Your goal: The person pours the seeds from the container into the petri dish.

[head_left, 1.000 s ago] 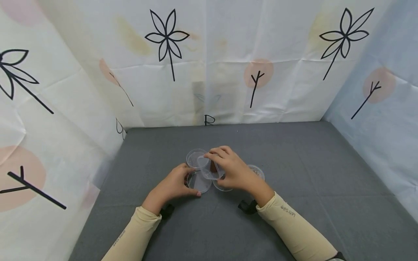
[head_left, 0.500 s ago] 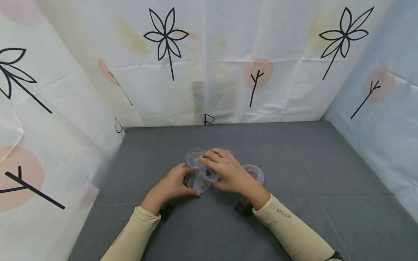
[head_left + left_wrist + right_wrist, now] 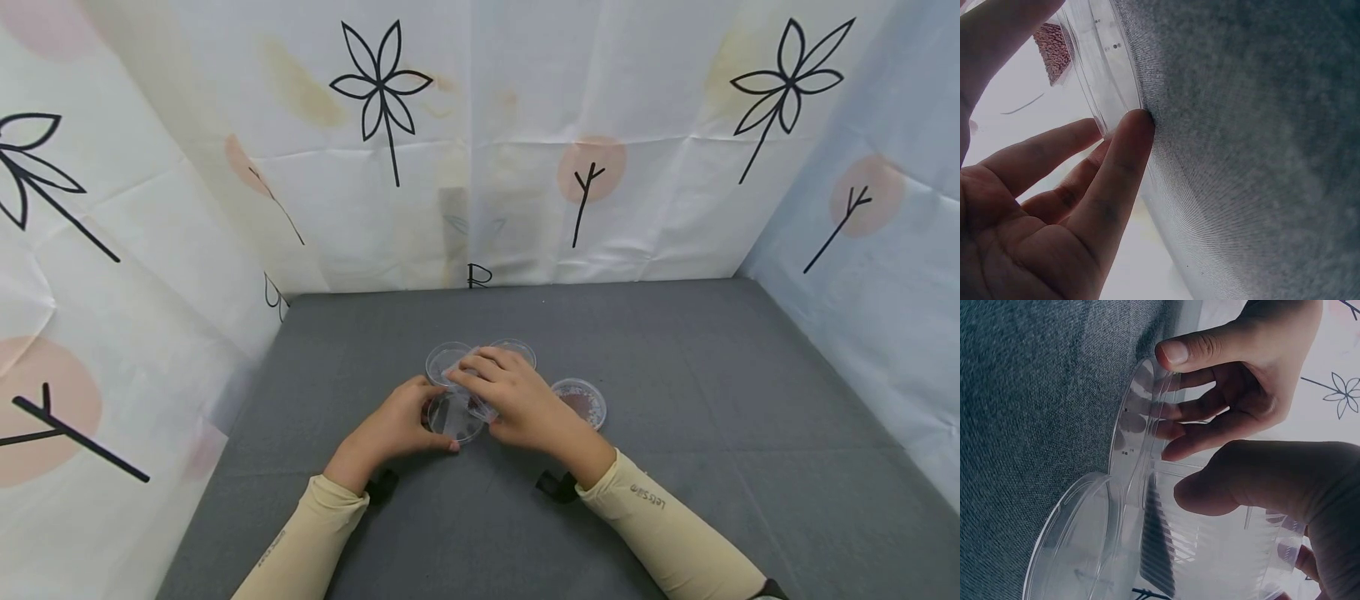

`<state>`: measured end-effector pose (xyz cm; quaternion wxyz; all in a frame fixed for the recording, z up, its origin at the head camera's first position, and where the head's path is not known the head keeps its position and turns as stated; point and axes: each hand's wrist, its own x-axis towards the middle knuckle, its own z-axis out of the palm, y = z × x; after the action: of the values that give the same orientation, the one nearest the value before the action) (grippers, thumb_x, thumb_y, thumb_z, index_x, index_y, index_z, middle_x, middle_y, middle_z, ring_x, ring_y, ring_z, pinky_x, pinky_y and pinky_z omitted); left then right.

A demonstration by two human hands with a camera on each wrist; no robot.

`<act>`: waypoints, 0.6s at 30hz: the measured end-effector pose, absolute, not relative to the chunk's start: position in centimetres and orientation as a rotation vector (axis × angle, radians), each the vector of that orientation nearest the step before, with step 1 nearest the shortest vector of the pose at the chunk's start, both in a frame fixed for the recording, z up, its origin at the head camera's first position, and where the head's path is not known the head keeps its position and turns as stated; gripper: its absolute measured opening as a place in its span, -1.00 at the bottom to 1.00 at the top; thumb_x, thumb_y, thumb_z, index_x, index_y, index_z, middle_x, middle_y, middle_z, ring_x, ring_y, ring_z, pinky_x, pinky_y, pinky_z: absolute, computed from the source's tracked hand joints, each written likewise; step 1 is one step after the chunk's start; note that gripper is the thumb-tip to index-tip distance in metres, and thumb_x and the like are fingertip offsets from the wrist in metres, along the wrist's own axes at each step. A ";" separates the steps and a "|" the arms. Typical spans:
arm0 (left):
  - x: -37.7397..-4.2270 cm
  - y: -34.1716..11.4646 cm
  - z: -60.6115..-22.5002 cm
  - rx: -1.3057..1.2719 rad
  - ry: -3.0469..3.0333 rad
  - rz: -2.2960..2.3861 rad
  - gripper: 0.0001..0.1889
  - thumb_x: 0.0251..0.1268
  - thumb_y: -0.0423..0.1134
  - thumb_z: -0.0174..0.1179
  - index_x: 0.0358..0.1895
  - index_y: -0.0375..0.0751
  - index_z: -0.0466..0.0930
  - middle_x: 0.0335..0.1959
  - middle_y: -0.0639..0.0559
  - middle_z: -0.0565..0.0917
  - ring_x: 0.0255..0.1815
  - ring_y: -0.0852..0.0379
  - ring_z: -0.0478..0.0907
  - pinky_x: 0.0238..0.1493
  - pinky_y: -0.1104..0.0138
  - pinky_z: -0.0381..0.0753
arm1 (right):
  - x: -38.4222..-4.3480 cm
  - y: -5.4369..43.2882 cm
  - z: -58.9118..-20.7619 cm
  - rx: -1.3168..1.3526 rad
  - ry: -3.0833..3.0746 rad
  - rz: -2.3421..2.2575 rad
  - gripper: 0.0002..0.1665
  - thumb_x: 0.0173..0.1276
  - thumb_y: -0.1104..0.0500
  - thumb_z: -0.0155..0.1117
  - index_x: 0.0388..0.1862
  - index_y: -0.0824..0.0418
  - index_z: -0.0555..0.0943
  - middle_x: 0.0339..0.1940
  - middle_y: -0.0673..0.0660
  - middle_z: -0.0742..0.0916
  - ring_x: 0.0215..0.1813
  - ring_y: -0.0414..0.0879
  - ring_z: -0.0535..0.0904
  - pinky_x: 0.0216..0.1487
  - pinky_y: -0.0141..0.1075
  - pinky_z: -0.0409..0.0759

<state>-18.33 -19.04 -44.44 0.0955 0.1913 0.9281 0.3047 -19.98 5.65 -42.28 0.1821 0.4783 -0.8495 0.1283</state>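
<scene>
In the head view my left hand [image 3: 405, 418] grips a clear petri dish [image 3: 463, 423] from its left, thumb at the near edge and fingers at the far side. My right hand [image 3: 517, 400] holds a clear plastic cup [image 3: 480, 408], tilted leftward with its mouth low over that dish. Through the left wrist view, reddish-brown granules [image 3: 1054, 55] show inside the cup. The right wrist view shows the right thumb pressed on the ribbed cup wall [image 3: 1216, 544]. The gripped dish [image 3: 1132, 419] stands just past it, between the left thumb and fingers.
Two more clear dishes, one back left [image 3: 442, 360] and one back right [image 3: 521, 350], stand behind the hands. A dish holding brownish bits [image 3: 581, 402] lies to the right. Another dish [image 3: 1072, 550] is close below the cup. A patterned curtain [image 3: 645, 208] borders the grey tabletop [image 3: 750, 375].
My right hand has moved left and turned the cup further over, toward the gripped dish. The back right dish, earlier hidden by the hand, now shows. The left hand stays in place.
</scene>
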 end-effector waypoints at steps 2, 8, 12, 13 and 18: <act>-18.3 -19.1 -44.5 0.575 2.754 0.902 -0.02 0.03 0.01 0.71 0.49 -0.38 0.48 0.08 -0.16 0.60 -0.19 0.11 0.49 -0.17 0.27 0.54 | -19.9 5.6 -42.3 1.347 -2.406 0.364 0.08 -0.06 0.38 0.65 0.53 0.07 0.53 0.39 0.11 0.65 0.49 0.15 0.49 0.48 0.12 0.48; -18.3 -19.1 -44.5 0.596 2.760 0.899 -0.02 0.02 0.01 0.71 0.49 -0.38 0.49 0.07 -0.15 0.60 -0.21 0.13 0.48 -0.19 0.29 0.53 | -19.8 5.5 -42.4 1.347 -2.392 0.357 0.07 -0.07 0.38 0.65 0.52 0.06 0.54 0.39 0.12 0.65 0.49 0.16 0.49 0.49 0.11 0.47; -18.2 -19.2 -44.6 0.599 2.758 0.903 -0.01 0.01 0.01 0.72 0.49 -0.40 0.48 0.05 -0.15 0.59 -0.24 0.14 0.46 -0.22 0.30 0.51 | -19.8 5.4 -42.4 1.351 -2.378 0.358 0.07 -0.09 0.37 0.67 0.51 0.05 0.55 0.37 0.12 0.65 0.49 0.15 0.49 0.49 0.10 0.47; -18.2 -19.2 -44.6 0.600 2.757 0.903 0.00 0.01 0.01 0.72 0.49 -0.40 0.48 0.05 -0.14 0.59 -0.25 0.14 0.45 -0.22 0.30 0.51 | -19.8 5.4 -42.5 1.353 -2.374 0.363 0.07 -0.09 0.37 0.68 0.50 0.05 0.56 0.37 0.12 0.66 0.48 0.15 0.49 0.48 0.10 0.48; -18.2 -19.2 -44.6 0.606 2.755 0.923 -0.03 0.01 0.00 0.72 0.47 -0.39 0.50 0.06 -0.15 0.59 -0.20 0.10 0.49 -0.18 0.27 0.53 | -19.9 5.4 -42.5 1.363 -2.356 0.385 0.05 -0.11 0.39 0.67 0.48 0.05 0.58 0.35 0.12 0.66 0.46 0.15 0.51 0.47 0.09 0.49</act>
<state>-18.22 -19.17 -44.62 0.0869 0.2035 0.9247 0.3098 -19.86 5.40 -42.47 0.1950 0.4864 -0.8405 0.1373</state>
